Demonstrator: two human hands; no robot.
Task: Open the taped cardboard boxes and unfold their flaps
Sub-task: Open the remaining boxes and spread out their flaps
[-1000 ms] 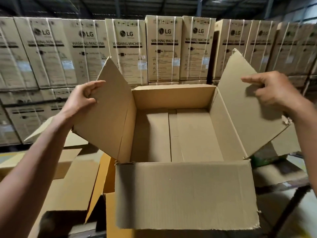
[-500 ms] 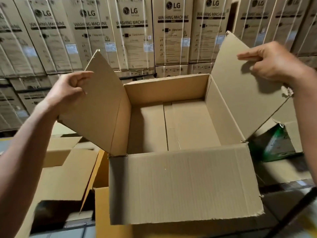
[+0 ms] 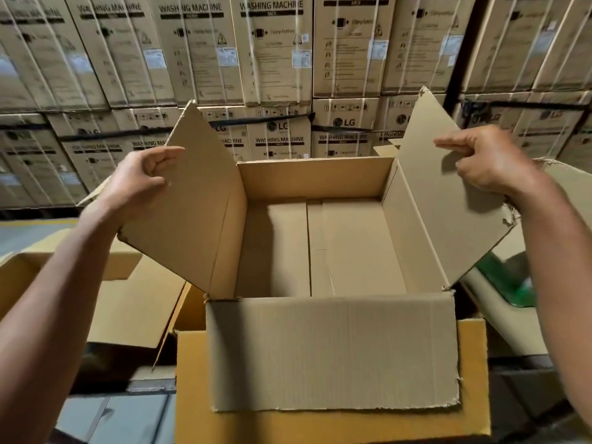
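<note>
An open brown cardboard box [image 3: 413, 225] stands in front of me, empty inside. Its near flap [image 3: 333, 354] hangs folded down toward me. The left flap [image 3: 195, 213] stands up and slants outward, and my left hand [image 3: 137, 184] grips its outer edge, thumb on the inner face. The right flap [image 3: 448, 206] also slants outward, and my right hand [image 3: 487, 161] pinches its outer edge. The far flap is hidden behind the back wall.
The box rests on a yellower carton [image 3: 192, 379]. Other opened cartons [image 3: 128, 302] lie at the left, and one with green contents [image 3: 506, 283] at the right. A wall of stacked washing-machine cartons [image 3: 275, 75] rises close behind. Grey floor [image 3: 109, 415] shows at lower left.
Both side flaps have spread a little farther outward under my hands. The view has tilted down and come closer to the box.
</note>
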